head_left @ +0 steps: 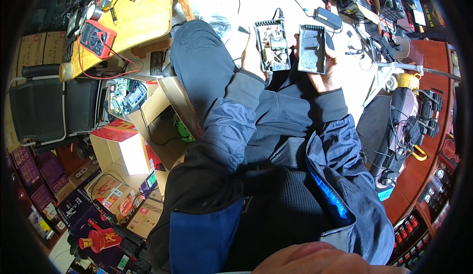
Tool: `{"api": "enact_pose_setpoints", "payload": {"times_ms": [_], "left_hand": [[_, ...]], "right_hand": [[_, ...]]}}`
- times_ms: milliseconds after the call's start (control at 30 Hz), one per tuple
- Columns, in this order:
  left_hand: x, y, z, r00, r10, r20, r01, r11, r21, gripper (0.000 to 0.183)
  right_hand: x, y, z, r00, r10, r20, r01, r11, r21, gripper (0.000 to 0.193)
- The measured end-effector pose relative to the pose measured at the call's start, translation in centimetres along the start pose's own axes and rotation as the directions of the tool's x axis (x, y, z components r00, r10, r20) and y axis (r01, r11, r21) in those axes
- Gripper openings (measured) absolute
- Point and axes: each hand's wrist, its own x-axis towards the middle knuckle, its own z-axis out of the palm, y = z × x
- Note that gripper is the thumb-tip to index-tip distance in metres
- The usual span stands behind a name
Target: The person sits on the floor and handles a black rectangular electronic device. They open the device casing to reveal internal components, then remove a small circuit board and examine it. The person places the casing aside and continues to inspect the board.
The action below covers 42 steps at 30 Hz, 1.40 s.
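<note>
In my left hand (250,57) is the dark half of an opened power adapter (272,45), its circuit board and components facing up. A black cord leaves its far end and another its near end. My right hand (325,74) grips the matching adapter cover (312,50), turned so its hollow grey inside shows. The two halves are held apart, side by side, above the far side of my lap. Fingers of both hands wrap round the outer edges, and the undersides of both halves are hidden.
At the far left a wooden table (143,15) carries a red multimeter (97,38) with leads. Open cardboard boxes (120,151) stand by my left leg. Another black power adapter (327,17) lies on the white surface beyond my hands. Cables and a grey bag (394,126) are at right.
</note>
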Motion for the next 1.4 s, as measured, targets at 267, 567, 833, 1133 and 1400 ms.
{"api": "enact_pose_setpoints", "payload": {"times_ms": [267, 567, 833, 1133, 1400], "left_hand": [[0.1, 0.2, -0.1, 0.993, 0.031, -0.118, -0.029, 0.999, 0.021, 0.059], [-0.8, -0.2, -0.3, 0.989, 0.088, -0.118, -0.079, 0.994, 0.082, 0.033], [-1.3, -0.1, -0.1, 0.992, 0.096, -0.08, -0.082, 0.984, 0.158, 0.026], [-1.2, -0.3, -1.7, 0.967, 0.213, 0.142, -0.256, 0.814, 0.521, 0.033], [-1.3, 0.0, -2.6, 0.915, 0.331, 0.232, -0.378, 0.498, 0.78, 0.046]], "right_hand": [[0.0, 0.1, -0.4, 0.999, 0.007, -0.047, -0.008, 1.0, -0.03, 0.059], [0.1, 0.3, -0.3, 0.988, 0.03, -0.154, -0.031, 0.999, -0.006, 0.055], [0.0, 0.4, -0.1, 0.981, 0.025, -0.191, -0.032, 0.999, -0.03, 0.054], [0.0, 0.5, -1.8, 0.976, -0.047, -0.215, 0.033, 0.997, -0.068, 0.043], [0.4, 0.6, -3.0, 0.933, -0.167, -0.318, 0.129, 0.982, -0.139, 0.032]]}}
